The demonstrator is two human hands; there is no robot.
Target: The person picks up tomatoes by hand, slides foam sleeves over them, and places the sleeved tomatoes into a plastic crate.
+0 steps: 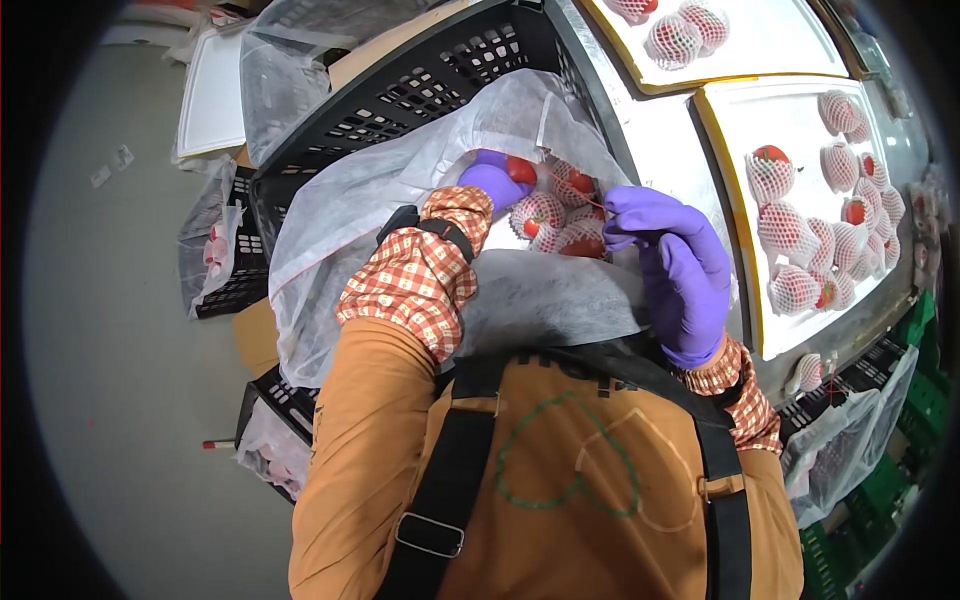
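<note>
My left hand [489,181], in a purple glove, reaches into a black crate [430,85] lined with a thin whitish sheet [370,190]. Its fingers are closed round a red tomato [520,170], partly hidden by the glove. Beside it in the crate lie several tomatoes in white foam nets [538,214]. At the crate's right side is my right hand [683,268], also gloved in purple. Its fingers are curled together at the liner's red-hemmed edge and appear to pinch it; the fingertips are partly hidden.
Right of the crate, a white tray with a yellow rim [735,200] carries several netted tomatoes [788,229]. Another such tray [770,40] lies beyond it. One netted tomato [806,372] sits outside the tray. More lined black crates [245,240] stand at left and lower right.
</note>
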